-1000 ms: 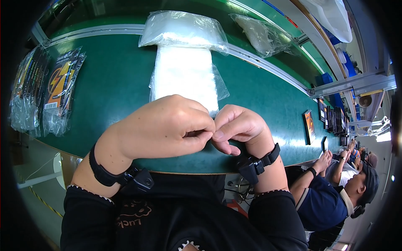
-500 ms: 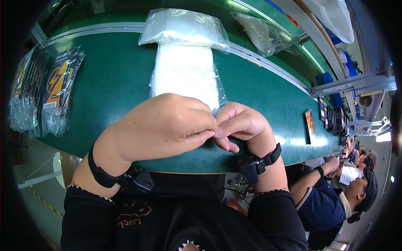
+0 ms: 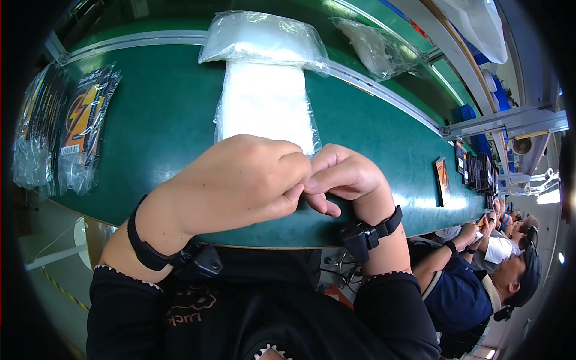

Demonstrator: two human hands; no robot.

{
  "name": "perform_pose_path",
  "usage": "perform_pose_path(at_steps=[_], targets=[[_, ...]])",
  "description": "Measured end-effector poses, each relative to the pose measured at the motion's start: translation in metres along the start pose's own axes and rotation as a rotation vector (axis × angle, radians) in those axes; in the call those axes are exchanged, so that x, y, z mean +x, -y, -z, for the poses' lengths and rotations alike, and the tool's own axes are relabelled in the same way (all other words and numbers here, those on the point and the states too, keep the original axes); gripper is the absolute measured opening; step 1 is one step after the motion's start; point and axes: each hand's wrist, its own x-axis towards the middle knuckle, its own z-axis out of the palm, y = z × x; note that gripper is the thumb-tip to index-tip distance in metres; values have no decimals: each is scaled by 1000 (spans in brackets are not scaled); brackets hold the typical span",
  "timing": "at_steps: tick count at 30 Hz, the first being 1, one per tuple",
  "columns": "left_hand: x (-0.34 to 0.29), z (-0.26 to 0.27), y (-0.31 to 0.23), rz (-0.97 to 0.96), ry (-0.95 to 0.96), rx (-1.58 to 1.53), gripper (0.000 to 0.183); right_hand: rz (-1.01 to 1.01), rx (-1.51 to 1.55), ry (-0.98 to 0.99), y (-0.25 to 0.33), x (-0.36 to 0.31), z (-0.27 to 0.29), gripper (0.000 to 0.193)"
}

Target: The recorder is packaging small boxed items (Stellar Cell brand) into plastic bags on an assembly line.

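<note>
Green table [image 3: 162, 126] with a metal rail [image 3: 138, 42] along its far side. Left hand [image 3: 258, 174] and right hand [image 3: 348, 174] meet, fingers curled inward, by the near edge of stacked clear bags [image 3: 264, 99]; whether either clamps 1, I cannot tell. At left, a bagged orange-black package [image 3: 84, 123] shows a lightning bolt [image 3: 77, 113], barcode [image 3: 70, 149] and small lettering.

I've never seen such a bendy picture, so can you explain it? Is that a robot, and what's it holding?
No robot here! These are a person's own left hand and right hand. A camera on the person's head looks down, and its very wide lens bends straight edges. A small black box is strapped to each wrist. On the green table lie a pile of see-through plastic and, at the left, wrapped packages. The hands come together, but I can't tell if they're pinching something thin.
</note>
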Motion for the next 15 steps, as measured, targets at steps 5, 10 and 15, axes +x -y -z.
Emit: perform_pose_path(at_steps=[5,10,15], targets=[[2,2,-1,46,-9,-101,12,24,4,17,1,-1,-1,25],[2,1,0,86,17,-197,12,66,-10,42,-1,-1,1,24],[3,2,0,98,23,-230,12,77,-17,35,0,-2,-1,25]])
